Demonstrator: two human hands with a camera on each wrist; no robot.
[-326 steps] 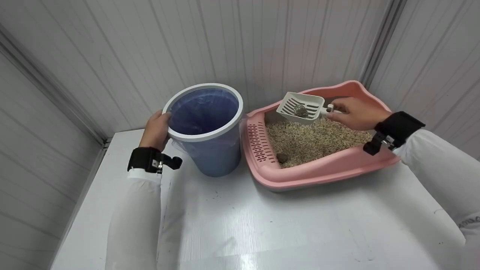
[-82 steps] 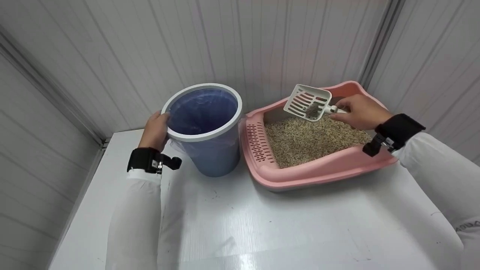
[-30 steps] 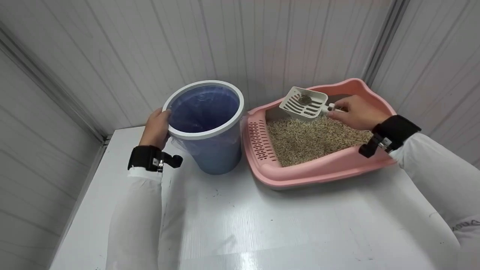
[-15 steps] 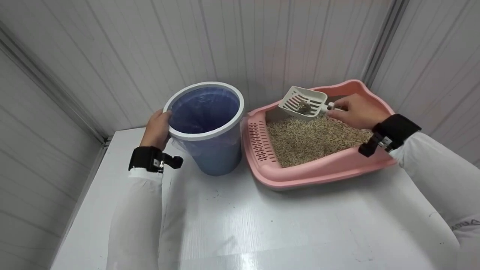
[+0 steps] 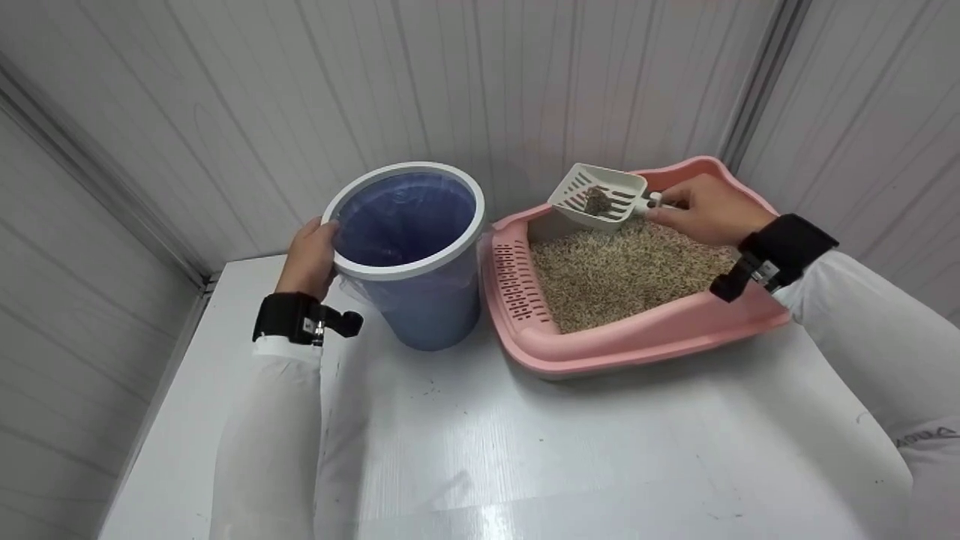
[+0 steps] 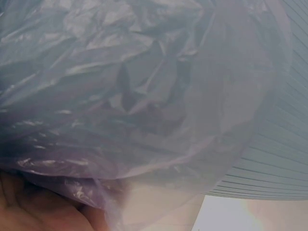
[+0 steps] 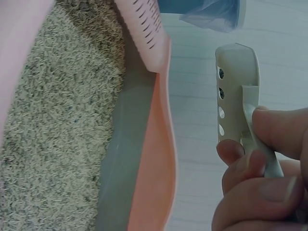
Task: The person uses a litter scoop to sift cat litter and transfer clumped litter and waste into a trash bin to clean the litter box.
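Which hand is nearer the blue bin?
Left. The left hand grips the rim of the blue bin on its left side. The right hand holds the scoop over the pink litter tray, beyond the bin's right side.

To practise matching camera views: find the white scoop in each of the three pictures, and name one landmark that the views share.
Head: scoop upper right of centre, over the pink tray's far end, held by the right hand.
Left wrist: not in it; only the bin's bag shows.
Right wrist: scoop at right, edge-on, above the fingers.
Shared landmark: the pink tray, in the head and right wrist views.
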